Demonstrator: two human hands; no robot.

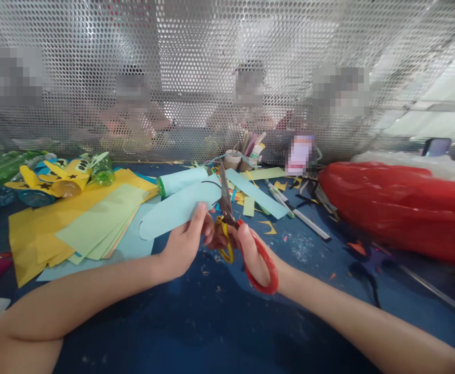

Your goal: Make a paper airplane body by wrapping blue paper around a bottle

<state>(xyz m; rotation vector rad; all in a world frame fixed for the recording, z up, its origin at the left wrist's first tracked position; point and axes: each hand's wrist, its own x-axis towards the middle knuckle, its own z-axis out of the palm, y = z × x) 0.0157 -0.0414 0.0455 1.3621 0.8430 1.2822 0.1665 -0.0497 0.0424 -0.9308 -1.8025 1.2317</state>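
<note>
My left hand (188,239) pinches a long light blue paper piece (173,208) with rounded ends, its thumb on top. Dark curved lines run along parts of the paper's edge. In my right hand (253,249) are scissors (225,200) with one red and one yellow handle loop, thumb through the red one. Their blades point away from me, up against the right end of the paper. Whether the blades are parted is hard to make out. Behind the paper lies a green bottle wrapped in light blue paper (184,179).
Yellow sheets (25,239) and light green strips (103,223) are stacked at left, near green bottles (13,169) and yellow cut-outs (69,179). Paper scraps, pens (278,197) and cups of sticks (246,163) lie ahead. A red plastic bag (391,202) sits at right, before a perforated metal wall (196,67).
</note>
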